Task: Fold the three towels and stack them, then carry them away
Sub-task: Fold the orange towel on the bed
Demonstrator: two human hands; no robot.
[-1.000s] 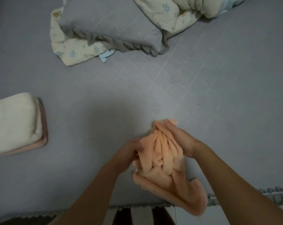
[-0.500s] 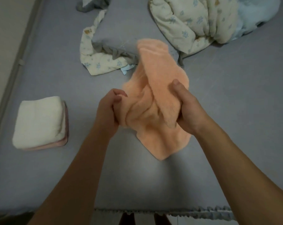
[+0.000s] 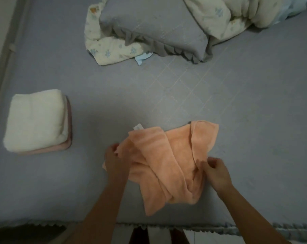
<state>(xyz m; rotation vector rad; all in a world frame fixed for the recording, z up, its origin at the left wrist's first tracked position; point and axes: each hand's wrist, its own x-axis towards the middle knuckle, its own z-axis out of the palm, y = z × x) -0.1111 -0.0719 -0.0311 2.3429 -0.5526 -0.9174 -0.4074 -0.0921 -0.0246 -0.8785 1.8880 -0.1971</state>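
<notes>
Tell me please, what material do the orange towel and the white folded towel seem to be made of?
Orange towel: apparently soft terry or microfibre, matte and fuzzy, draping in loose folds; a small label shows at its edge. White folded towel: looks like thick plush terry, with a matte nap and rounded bulky folds. The exact fibre cannot be told.

Both bare forearms come up from the lower edge of the view and spread a little apart from each other. The left hand (image 3: 114, 160) is at the end of the left forearm, which rises almost straight up from the bottom. Its back is turned to the camera, the wrist is nearly straight, and its fingers (image 3: 116, 148) are curled closed on the cloth edge just in front of them. The right hand (image 3: 215, 170) lies well to the right of the left hand, at about the same height. Its forearm runs diagonally up from the bottom right corner. Its fingers (image 3: 213, 161) are bent inward and pinch the cloth beside them, with the knuckles up.
</notes>
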